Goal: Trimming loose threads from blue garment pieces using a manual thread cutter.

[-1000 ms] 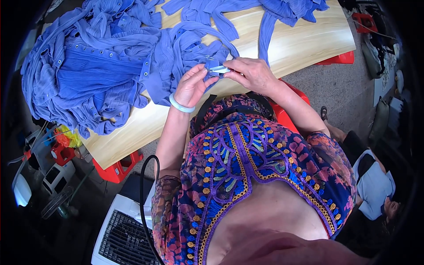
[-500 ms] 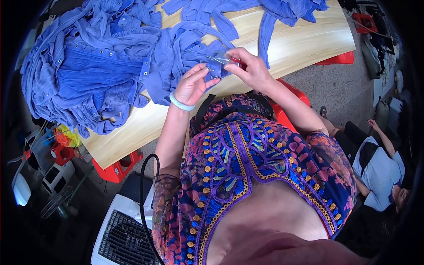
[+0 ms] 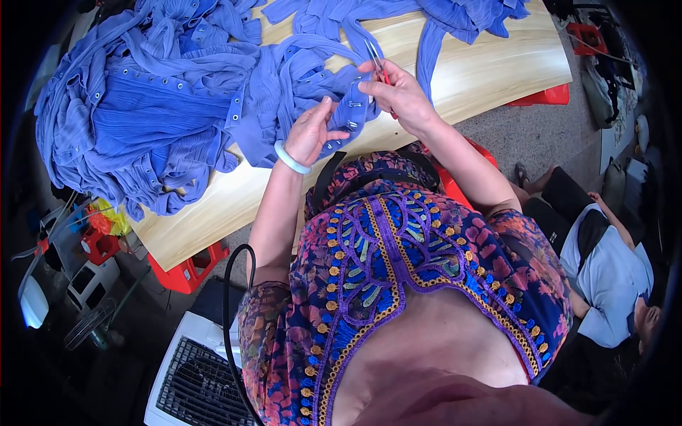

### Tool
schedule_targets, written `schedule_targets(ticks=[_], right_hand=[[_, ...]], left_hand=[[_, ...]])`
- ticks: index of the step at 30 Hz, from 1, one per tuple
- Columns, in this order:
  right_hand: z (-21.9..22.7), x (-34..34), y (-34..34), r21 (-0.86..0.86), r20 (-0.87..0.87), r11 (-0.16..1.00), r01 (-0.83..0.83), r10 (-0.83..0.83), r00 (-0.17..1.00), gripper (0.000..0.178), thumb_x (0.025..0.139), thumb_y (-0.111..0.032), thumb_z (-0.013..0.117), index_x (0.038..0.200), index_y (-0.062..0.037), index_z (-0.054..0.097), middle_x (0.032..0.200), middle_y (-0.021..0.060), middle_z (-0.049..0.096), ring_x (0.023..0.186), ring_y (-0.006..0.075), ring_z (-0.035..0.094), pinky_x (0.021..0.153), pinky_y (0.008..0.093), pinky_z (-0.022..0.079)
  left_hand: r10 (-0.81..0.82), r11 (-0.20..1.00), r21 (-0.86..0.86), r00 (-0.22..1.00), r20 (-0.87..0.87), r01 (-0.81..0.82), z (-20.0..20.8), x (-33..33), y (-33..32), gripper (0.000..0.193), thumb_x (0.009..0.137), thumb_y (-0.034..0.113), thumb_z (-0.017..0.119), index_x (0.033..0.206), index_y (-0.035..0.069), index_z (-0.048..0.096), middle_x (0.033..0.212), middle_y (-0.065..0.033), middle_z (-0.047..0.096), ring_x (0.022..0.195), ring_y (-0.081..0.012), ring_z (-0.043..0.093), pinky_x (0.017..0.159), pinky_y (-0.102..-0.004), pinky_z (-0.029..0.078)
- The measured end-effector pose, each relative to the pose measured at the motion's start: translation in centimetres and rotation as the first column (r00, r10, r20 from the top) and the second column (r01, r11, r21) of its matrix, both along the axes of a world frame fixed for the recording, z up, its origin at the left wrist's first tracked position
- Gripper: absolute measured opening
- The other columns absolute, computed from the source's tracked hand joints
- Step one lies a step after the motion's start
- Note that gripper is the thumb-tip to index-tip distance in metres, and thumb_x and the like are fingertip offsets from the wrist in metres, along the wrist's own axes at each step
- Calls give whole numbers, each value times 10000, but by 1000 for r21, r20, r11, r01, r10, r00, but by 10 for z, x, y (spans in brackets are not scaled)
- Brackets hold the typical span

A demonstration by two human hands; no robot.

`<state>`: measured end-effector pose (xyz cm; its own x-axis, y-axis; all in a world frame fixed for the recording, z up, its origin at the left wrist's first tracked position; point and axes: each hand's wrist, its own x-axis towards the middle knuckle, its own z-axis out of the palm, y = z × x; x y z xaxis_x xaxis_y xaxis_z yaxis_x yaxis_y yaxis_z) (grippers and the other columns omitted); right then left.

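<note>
Mid-job, judging by the scissors at the ready! In the right hand, gripped, red-handled scissors, blades pointing away from the cloth; under that hand's thumb, the edge of a blue garment band. Opposite, left hand, thumb and fingers spread wide, just at the band. Already on the band: small metal fittings, trimmed or awaiting a snip, too small to tell. Farther left on the pale table, a big pile of blue garments, metal eyelets already in place.
</note>
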<state>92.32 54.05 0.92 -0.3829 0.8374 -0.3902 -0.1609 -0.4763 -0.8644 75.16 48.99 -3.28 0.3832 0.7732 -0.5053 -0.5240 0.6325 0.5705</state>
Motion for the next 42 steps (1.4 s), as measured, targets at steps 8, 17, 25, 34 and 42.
schedule_targets(ticks=[8,17,25,34,42], right_hand=[[-12,4,6,-70,-32,997,31,-34,999,263,724,-73,600,965,-61,497,630,-66,405,438,7,292,397,164,212],[-18,2,10,-69,-37,997,16,-18,999,248,720,-74,599,945,-55,496,653,-44,454,485,18,365,416,174,278],[-20,3,-8,350,361,927,-132,-3,933,326,751,-59,579,1041,-28,434,790,-20,500,744,47,455,670,181,379],[-20,-10,-21,432,639,848,-307,-48,768,340,714,-75,606,1006,-60,433,736,48,543,649,88,505,594,223,424],[-35,-5,-11,193,316,977,-89,25,949,295,721,-28,585,983,-29,448,719,-10,516,648,38,456,600,179,381]], left_hand=[[-34,998,46,999,22,33,15,2,-1,229,849,198,439,977,20,506,913,-39,546,752,-100,555,556,-242,489],[-251,967,-12,950,-184,253,13,4,4,195,825,189,483,946,44,533,817,-15,574,686,-77,558,506,-203,478],[10,999,-35,994,-113,-14,9,7,-1,161,824,144,467,939,46,522,838,-33,576,701,-104,571,512,-218,489],[79,997,46,963,-258,-69,12,21,1,197,817,126,454,969,16,514,879,-41,548,787,-105,526,598,-238,484],[94,995,8,973,-210,-95,9,14,1,179,829,131,440,948,30,529,864,-40,556,747,-105,547,578,-226,483]])
